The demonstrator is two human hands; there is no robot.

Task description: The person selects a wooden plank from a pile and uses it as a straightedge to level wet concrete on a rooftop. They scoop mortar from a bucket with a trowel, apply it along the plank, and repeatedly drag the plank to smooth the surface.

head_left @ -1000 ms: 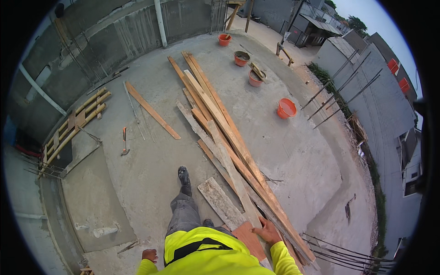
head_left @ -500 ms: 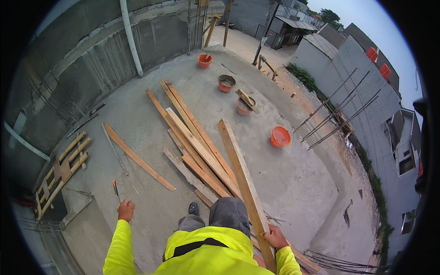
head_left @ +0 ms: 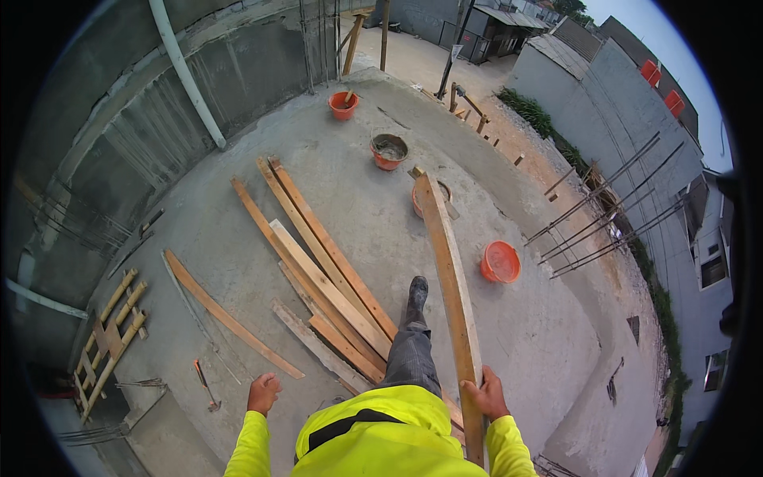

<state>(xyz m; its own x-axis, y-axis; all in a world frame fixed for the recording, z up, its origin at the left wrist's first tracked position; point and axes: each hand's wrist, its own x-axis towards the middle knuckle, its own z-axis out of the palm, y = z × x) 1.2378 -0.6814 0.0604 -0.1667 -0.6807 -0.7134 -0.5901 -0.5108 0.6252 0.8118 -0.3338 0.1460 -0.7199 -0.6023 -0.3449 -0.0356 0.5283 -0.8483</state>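
In my right hand I grip a long wooden beam by its lower part, the fingers round its right edge. It slants up and away from my right side, and its far end covers part of an orange bucket. My left hand hangs low at my left with fingers curled in and nothing visible in it. To its left, a hammer with an orange and dark handle lies on the concrete. Ahead lies a stack of several wooden boards. My booted foot stands between the stack and the beam.
Orange buckets stand beyond: one at the right, one holding grey mix, another farther back. A single curved board and a bamboo ladder-like frame lie left. Bare rebar sticks out at the right slab edge.
I have stepped forward, one boot now ahead beside the boards. The beam has come along in my right hand and stands more upright in view. My left hand has moved away from the hammer.
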